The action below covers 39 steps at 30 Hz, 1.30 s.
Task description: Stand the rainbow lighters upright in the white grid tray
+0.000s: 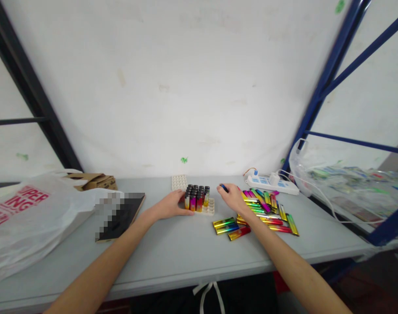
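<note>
Several lighters (193, 201) with black tops stand upright in rows in a white tray (209, 211), whose right part shows unfilled holes. My left hand (174, 204) rests at the tray's left side, thumb and fingers apart around its edge. Just right of the tray, my right hand (232, 196) is closed on a small item with a dark blue end (224, 188), apparently a lighter, mostly hidden by the fingers. Under and beyond my right forearm lies a loose pile of shiny coloured lighters (260, 205), with a few nearer ones (225, 226) lying flat.
A second white holed tray (179, 182) lies by the wall. A white power strip (272, 184) with cables sits at the back right. On the left are a plastic bag (38, 213), cardboard (97, 180) and a dark flat box (123, 218). Blue shelf posts (317, 100) stand right.
</note>
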{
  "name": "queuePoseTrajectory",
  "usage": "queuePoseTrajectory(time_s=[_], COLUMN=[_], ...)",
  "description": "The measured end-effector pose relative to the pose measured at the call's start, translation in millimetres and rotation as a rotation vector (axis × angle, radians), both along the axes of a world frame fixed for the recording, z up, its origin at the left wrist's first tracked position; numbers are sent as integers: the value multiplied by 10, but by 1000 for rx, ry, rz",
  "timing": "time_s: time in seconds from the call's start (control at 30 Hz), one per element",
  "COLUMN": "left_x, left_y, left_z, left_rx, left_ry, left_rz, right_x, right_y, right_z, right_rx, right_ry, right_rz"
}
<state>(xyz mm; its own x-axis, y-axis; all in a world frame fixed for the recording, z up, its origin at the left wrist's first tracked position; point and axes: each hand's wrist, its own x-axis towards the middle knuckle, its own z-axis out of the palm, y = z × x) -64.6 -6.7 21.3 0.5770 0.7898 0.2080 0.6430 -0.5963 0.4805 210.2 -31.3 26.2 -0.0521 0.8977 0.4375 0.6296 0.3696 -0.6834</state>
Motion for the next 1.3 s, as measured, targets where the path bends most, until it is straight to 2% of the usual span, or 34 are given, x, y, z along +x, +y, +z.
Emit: queuePoseTrajectory(time_s=[0.13, 0.3, 0.47, 0.53, 0.67, 0.93, 1.13, 1.3], left_x=[-1, 5, 7, 3, -6, 2, 0, 4], left_y=[3, 2, -3, 2, 20, 6, 7, -7], left_z=[-1, 4, 3, -5, -23, 1, -5, 8], left_rx=[-4, -13, -12, -12, 1, -2, 24, 21], left_ry=[-2, -15, -11, -15, -3, 13, 47, 42], left_rz=[-13, -7, -5, -12, -9, 1, 19, 19], right_x=[-9, -25, -25, -23, -25, -12, -6, -51], right_y=[24, -12, -80, -80, -62, -92, -54, -84], right_z=[-35, 0, 53, 58, 42, 58, 11, 38], right_rx=[30, 34, -26, 26, 170, 45, 55, 81], right_ry=[18, -12, -33, -96, -232, -209, -427, -424], right_rz=[26, 69, 227, 268, 274, 295, 360, 286])
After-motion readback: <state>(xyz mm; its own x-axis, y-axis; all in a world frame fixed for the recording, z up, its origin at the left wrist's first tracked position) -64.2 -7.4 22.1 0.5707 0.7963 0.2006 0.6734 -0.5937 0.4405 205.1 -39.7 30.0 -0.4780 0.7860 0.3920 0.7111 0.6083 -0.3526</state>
